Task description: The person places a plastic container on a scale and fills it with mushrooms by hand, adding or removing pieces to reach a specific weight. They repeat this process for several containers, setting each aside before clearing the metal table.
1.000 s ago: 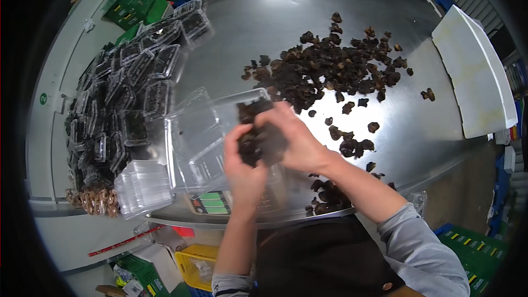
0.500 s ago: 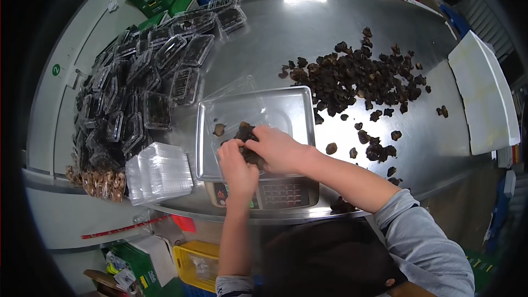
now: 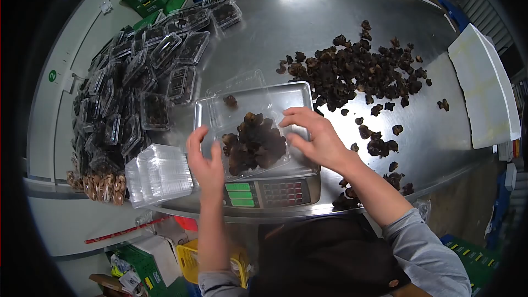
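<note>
Head view, straight to the clear tray [image 3: 219, 121]: parked flat on the scale pan [image 3: 300, 96] with lid thrown back toward the far side, heaped with dark fungus [image 3: 254, 144]. One stray piece [image 3: 230, 100] up on the lid.

Now the left hand [image 3: 204, 159]: released, fingers spread, just beside the tray's left wall, gripping nothing. Same for the right hand [image 3: 316, 140]: loose and splayed at the tray's right edge, fingertips near the rim, whether touching hard to tell.

Best handling here, by the look of it: keep both palms off tray and pan so nothing leans on the weighing, then read the display [image 3: 242, 193], lit green on the near side. Correct in single pieces from the loose pile [image 3: 357, 71] close on the right. Tuck edge pieces inside the rim, and mind that stray on the lid.

Further out: stack of empty trays [image 3: 159, 173] just left of the scale, filled packs [image 3: 137, 71] spread beyond it.

Against half a second ago: then pressed together on the clump, now parted and let go, with the heap settled and spread. Against a full second ago: tray then tilted up off the pan with a handful clutched above it, now lying level.
</note>
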Available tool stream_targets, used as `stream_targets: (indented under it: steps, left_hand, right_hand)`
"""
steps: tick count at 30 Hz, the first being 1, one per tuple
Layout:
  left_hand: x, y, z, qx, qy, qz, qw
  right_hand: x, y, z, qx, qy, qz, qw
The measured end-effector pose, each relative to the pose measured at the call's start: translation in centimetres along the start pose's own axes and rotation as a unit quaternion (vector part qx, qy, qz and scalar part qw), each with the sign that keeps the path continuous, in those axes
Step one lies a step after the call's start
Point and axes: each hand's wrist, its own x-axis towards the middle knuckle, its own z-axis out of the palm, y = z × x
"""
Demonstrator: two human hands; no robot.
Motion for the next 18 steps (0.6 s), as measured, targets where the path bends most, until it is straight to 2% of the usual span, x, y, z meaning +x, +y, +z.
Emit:
stream_targets:
  steps: [1,2,4,5,7,11,14,16,18]
  left_hand:
    - [1.6,-0.4,-0.2,0.027,-0.021,-0.011,0.999]
    - [3.2,-1.2,0.1,0.027,-0.020,-0.011,0.999]
    - [5.8,-3.2,1.6,0.216,-0.133,0.030,0.967]
    - [6.6,-3.8,2.5,0.215,-0.132,0.029,0.967]
    - [7.8,-4.1,4.1,0.327,-0.212,0.004,0.921]
    - [9.0,-4.2,5.0,0.314,-0.257,-0.050,0.913]
    - [8.7,-5.2,6.1,0.326,-0.265,-0.009,0.907]
    - [8.3,-5.3,6.3,0.402,-0.247,0.066,0.879]
    - [8.5,-5.4,5.5,0.358,-0.236,0.069,0.901]
  right_hand:
    - [-0.1,0.0,-0.1,0.041,0.020,0.037,0.998]
    - [-0.1,0.1,0.1,0.034,0.041,0.030,0.998]
    - [-0.4,-0.4,0.1,0.054,0.037,0.046,0.997]
    - [-0.5,-0.7,0.1,0.075,0.035,0.062,0.995]
    - [-1.0,-0.5,0.2,0.066,0.037,0.059,0.995]
    - [-2.2,0.1,-0.5,0.058,0.053,0.070,0.994]
    - [-2.8,0.7,-0.5,0.058,0.062,0.083,0.993]
    - [-2.9,1.0,-0.3,0.056,0.058,0.090,0.993]
    - [-2.7,1.3,0.0,0.049,0.056,0.076,0.994]
